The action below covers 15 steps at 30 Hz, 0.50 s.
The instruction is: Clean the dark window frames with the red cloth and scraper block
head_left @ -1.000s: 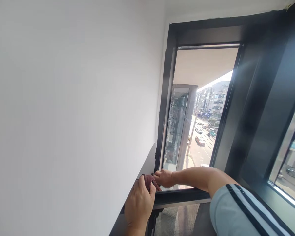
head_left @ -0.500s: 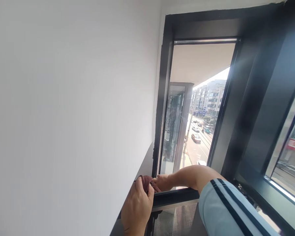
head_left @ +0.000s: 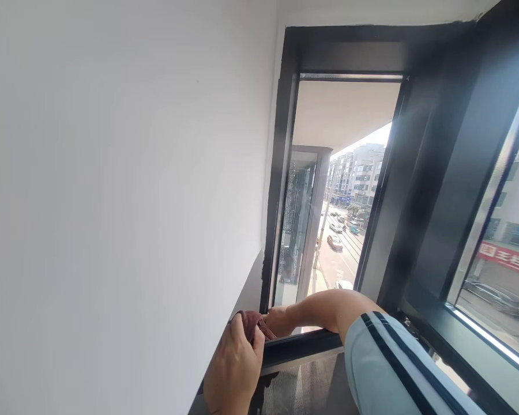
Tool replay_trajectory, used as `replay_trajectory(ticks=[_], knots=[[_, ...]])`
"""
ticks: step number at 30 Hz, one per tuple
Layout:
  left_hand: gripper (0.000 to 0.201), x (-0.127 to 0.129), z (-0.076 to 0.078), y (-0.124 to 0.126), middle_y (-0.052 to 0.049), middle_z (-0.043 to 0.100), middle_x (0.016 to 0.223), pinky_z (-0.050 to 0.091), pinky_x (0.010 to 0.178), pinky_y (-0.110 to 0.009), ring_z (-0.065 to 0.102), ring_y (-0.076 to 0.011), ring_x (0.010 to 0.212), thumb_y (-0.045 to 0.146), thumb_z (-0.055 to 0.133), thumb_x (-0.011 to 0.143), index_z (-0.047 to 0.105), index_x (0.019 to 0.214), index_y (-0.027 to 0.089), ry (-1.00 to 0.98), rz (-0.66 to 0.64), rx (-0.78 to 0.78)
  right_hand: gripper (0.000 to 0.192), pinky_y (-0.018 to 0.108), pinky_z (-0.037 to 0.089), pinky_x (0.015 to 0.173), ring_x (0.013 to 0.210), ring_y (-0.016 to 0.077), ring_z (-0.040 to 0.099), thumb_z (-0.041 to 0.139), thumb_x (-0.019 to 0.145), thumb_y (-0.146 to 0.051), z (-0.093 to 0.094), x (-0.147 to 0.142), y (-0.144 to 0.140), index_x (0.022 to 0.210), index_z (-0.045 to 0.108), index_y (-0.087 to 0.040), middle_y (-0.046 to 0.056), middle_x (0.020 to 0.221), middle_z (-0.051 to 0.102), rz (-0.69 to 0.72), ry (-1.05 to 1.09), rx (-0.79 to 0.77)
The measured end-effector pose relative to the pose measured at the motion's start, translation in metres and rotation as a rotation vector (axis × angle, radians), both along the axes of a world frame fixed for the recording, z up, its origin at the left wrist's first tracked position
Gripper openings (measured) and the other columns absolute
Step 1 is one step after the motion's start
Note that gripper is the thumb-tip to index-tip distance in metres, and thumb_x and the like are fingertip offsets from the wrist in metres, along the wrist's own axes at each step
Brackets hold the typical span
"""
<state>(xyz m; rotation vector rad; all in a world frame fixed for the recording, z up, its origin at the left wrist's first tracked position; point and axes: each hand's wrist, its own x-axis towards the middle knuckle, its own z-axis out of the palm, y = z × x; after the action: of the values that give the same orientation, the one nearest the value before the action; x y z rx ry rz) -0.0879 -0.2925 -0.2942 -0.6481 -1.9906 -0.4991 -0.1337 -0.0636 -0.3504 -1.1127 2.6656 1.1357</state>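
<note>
Both hands [head_left: 259, 340] grip a cloth [head_left: 253, 324] against the window frame [head_left: 300, 346] (white wall [head_left: 125, 190] left)

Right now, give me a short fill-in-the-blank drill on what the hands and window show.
1. The left hand grips a dark red ____.
2. The right hand reaches across the black window frame toward its ____ corner.
3. The wall left of the window is ____.
4. Outside, cars stand on a ____.

Missing words: cloth; lower left; white; street
</note>
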Motion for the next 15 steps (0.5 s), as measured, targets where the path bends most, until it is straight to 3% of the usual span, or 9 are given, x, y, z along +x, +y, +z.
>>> replay_trajectory(ticks=[6,8,12,15], knots=[[0.027,0.002,0.003,-0.001,-0.004,0.065,0.069,0.041,0.059,-0.031,0.062,-0.0189,0.061,0.034,0.044,0.089,0.06,0.094,0.013,-0.005,-0.005,-0.013,0.051,0.03,0.044,0.057,0.098,0.0218,0.047,0.062,0.076,-0.032,0.055,0.014,0.021,0.124,0.051,-0.018,0.008,0.117,0.055,-0.05,0.083,-0.094],[0.028,0.002,0.002,-0.001,-0.005,0.065,0.069,0.041,0.06,-0.031,0.062,-0.0191,0.062,0.034,0.044,0.089,0.059,0.096,0.012,-0.01,-0.002,-0.015,0.046,0.029,0.042,0.056,0.1,0.0222,0.047,0.06,0.078,-0.03,0.051,0.015,0.023,0.123,0.052,-0.019,0.008,0.12,0.054,-0.044,0.043,-0.087],[0.03,0.0,0.0,-0.001,-0.006,0.066,0.073,0.041,0.062,-0.031,0.063,-0.0197,0.066,0.035,0.043,0.089,0.058,0.098,0.01,0.01,-0.015,-0.017,0.031,0.026,0.038,0.051,0.098,0.0198,0.05,0.067,0.075,-0.029,0.014,0.006,0.009,0.104,0.06,-0.026,0.002,0.111,0.06,-0.076,-0.093,-0.011],[0.029,0.0,-0.001,-0.002,-0.006,0.066,0.073,0.041,0.061,-0.031,0.063,-0.0196,0.066,0.034,0.043,0.089,0.059,0.097,0.011,0.006,-0.012,-0.017,0.04,0.026,0.04,0.053,0.095,0.0198,0.051,0.074,0.067,-0.035,0.017,0.004,0.005,0.104,0.061,-0.026,0.002,0.105,0.061,-0.107,-0.077,-0.01]])
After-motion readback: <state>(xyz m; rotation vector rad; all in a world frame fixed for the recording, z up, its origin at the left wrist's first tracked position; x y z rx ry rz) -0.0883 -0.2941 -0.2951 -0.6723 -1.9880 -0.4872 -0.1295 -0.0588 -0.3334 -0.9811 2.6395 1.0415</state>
